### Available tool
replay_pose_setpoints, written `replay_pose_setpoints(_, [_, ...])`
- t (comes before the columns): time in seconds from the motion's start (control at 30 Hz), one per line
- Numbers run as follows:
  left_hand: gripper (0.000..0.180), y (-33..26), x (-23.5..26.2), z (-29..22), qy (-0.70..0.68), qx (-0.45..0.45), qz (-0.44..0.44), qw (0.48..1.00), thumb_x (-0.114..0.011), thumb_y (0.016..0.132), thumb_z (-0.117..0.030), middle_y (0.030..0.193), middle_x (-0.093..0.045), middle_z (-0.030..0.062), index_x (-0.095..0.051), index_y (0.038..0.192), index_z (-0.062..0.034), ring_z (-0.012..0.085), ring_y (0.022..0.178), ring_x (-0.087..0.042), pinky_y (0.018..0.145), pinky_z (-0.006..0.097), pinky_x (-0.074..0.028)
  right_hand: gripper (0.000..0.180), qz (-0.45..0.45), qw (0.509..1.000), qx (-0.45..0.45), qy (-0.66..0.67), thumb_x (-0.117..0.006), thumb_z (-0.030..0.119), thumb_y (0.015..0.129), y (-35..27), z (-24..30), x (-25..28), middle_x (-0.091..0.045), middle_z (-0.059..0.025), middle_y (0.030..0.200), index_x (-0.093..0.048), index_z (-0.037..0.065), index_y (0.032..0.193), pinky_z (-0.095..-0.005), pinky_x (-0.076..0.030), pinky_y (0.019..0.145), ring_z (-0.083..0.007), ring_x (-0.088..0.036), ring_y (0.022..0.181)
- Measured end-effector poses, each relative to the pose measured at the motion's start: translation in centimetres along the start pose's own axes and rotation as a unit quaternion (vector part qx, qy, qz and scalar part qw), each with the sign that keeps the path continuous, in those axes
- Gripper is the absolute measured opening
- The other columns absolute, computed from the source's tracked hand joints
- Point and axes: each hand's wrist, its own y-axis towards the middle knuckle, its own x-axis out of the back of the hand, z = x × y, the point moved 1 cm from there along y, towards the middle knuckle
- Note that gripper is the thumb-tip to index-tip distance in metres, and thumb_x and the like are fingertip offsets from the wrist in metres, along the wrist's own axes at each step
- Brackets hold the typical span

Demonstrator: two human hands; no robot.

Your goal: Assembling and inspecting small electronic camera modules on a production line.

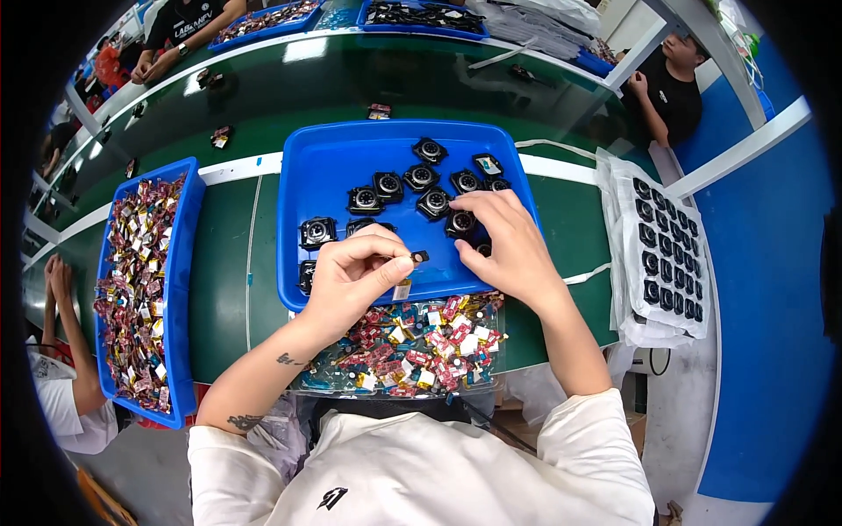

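Head view: the left hand [351, 272] pinches a tiny black part [420, 257] between thumb and forefinger, with a small tan tag [403, 290] hanging just under the fingertips. At about three o'clock from it, the right hand [509, 241] lies curled, fingers narrow, its fingertips touching a black module [460, 223] in the blue tray [324, 162]; whether it actually grips that module I cannot tell.

Around the hands, at twelve o'clock, more square black modules [421, 177] with round, glassy centres lie loose on the tray's smooth plastic floor. At six o'clock, a clear shallow box [399, 351] holds a heap of small flat parts in red, gold and white, shiny like foil. At nine o'clock, well apart, a long blue bin [189, 263] is filled with the same glittering pieces. At three o'clock, a white tray [671, 250] carries black modules set in neat rows. All of it rests on a dark green bench [228, 289] with a white stripe.

Judging from this, the pinched part looks small and slick enough to slip from the fingertips and vanish among the loose pieces below. The dangling tag could snag on the tray's rim. A curled right hand sweeping sideways might knock neighbouring modules together and scuff their round faces.
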Motion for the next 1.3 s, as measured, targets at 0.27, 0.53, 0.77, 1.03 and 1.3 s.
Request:
replay_pose_setpoints(0.27, [0.004,-0.1,-0.3,-0.3,0.001,0.009,-0.012,1.000,-0.065,0.081,-0.002,0.095,-0.055,0.0064,-0.064,0.082,0.0013,0.0059,0.072,-0.050,0.057,0.018,-0.039,0.034,0.020,0.998,-0.048,-0.030,-0.057,0.004,0.073,1.8,-1.3,0.0,-0.062,-0.0143,0.070,-0.057,0.004,0.107,-0.0404,-0.050,0.062,-0.0306,-0.060,0.065])
replay_pose_setpoints(0.53, [0.006,-0.3,-0.2,0.2,0.136,-0.011,-0.079,0.988,-0.070,0.072,-0.008,0.109,-0.057,0.0073,-0.067,0.076,-0.0053,0.0110,0.086,-0.050,0.063,0.022,-0.039,0.021,0.067,0.808,-0.246,0.531,-0.061,-0.002,0.081,0.5,1.3,-1.5,-0.062,-0.0065,0.084,-0.057,-0.004,0.101,-0.0198,-0.050,0.063,-0.0082,-0.060,0.071])
replay_pose_setpoints(0.77, [0.005,0.0,-0.5,0.3,0.265,0.009,-0.106,0.958,-0.070,0.069,-0.009,0.105,-0.062,0.0072,-0.068,0.073,-0.0066,0.0180,0.094,-0.052,0.076,0.030,-0.042,0.026,0.086,0.795,-0.225,0.557,-0.063,-0.003,0.079,-0.8,2.6,-2.3,-0.061,-0.0081,0.095,-0.057,-0.004,0.104,-0.0202,-0.051,0.071,-0.0090,-0.061,0.081])
replay_pose_setpoints(1.03, [0.005,0.1,-0.4,0.3,0.293,0.007,-0.099,0.951,-0.069,0.070,-0.009,0.104,-0.064,0.0073,-0.070,0.074,-0.0065,0.0182,0.095,-0.052,0.082,0.031,-0.040,0.025,0.089,0.843,-0.205,0.490,-0.065,0.003,0.079,-0.7,3.1,-2.1,-0.065,-0.0095,0.088,-0.059,-0.003,0.103,-0.0217,-0.052,0.071,-0.0093,-0.062,0.080])
replay_pose_setpoints(1.3, [0.006,-0.1,-0.4,0.3,0.274,0.024,-0.103,0.956,-0.069,0.070,-0.010,0.103,-0.065,0.0075,-0.070,0.074,-0.0059,0.0186,0.094,-0.053,0.082,0.031,-0.041,0.022,0.054,0.844,-0.185,0.500,-0.064,0.005,0.082,-1.1,3.4,-2.6,-0.065,-0.0129,0.089,-0.059,-0.005,0.102,-0.0224,-0.053,0.068,-0.0129,-0.065,0.081])
